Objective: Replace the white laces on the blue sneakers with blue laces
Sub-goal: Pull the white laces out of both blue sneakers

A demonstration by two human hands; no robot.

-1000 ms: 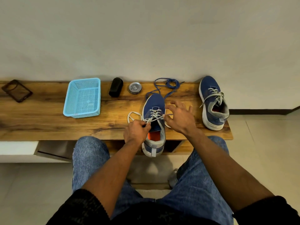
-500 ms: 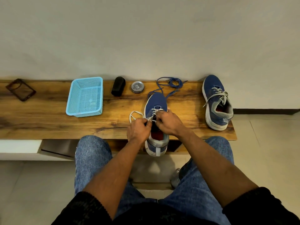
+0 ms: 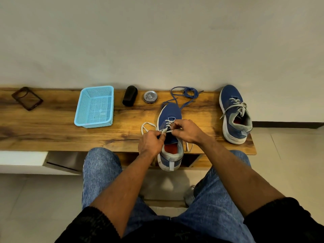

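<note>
A blue sneaker [image 3: 169,113] lies toe-away on the wooden bench [image 3: 52,130], its heel past the front edge. Its white lace [image 3: 149,125] loops out to the left and a loose end hangs on the right. My left hand [image 3: 151,142] pinches the lace at the shoe's upper eyelets. My right hand [image 3: 186,130] pinches the lace just across from it, over the tongue. A second blue sneaker [image 3: 234,114] with tied white laces stands at the bench's right end. Blue laces [image 3: 185,93] lie tangled behind the near shoe.
A light blue plastic basket [image 3: 94,106] sits left of centre. A black cylinder [image 3: 129,97] and a round metal tin [image 3: 150,97] stand near the wall. A dark phone case [image 3: 27,98] lies far left. My knees in jeans are under the bench edge.
My right hand came down from hovering open beside the shoe and took hold of the lace over the tongue. My left hand kept its grip on the lace.
</note>
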